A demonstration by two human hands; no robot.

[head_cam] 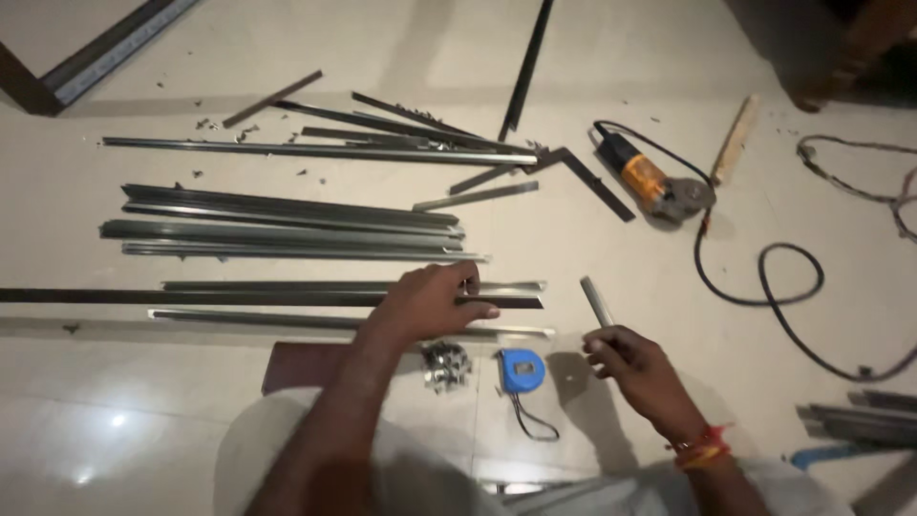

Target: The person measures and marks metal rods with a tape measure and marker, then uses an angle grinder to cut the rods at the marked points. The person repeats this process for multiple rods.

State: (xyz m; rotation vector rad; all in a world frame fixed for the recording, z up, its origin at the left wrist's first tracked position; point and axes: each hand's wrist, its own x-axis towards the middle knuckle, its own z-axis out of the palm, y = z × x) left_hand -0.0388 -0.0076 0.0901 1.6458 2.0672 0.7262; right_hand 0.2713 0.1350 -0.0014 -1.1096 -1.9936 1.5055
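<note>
Left hand point(430, 304) presses down on a long dark strip point(239, 297) on the floor point(621, 268), fingers closed over it. Right hand point(638, 368) pinches a short metal piece point(597, 301), lifted clear. Cut strips lie stacked beyond; the grinder point(650, 182) rests aside, tape measure point(522, 370) between the hands.

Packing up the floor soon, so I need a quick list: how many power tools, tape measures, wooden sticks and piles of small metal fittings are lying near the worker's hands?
Angle grinder, orange and black: 1
Blue tape measure: 1
Wooden stick: 1
Pile of small metal fittings: 1
Total: 4
</note>
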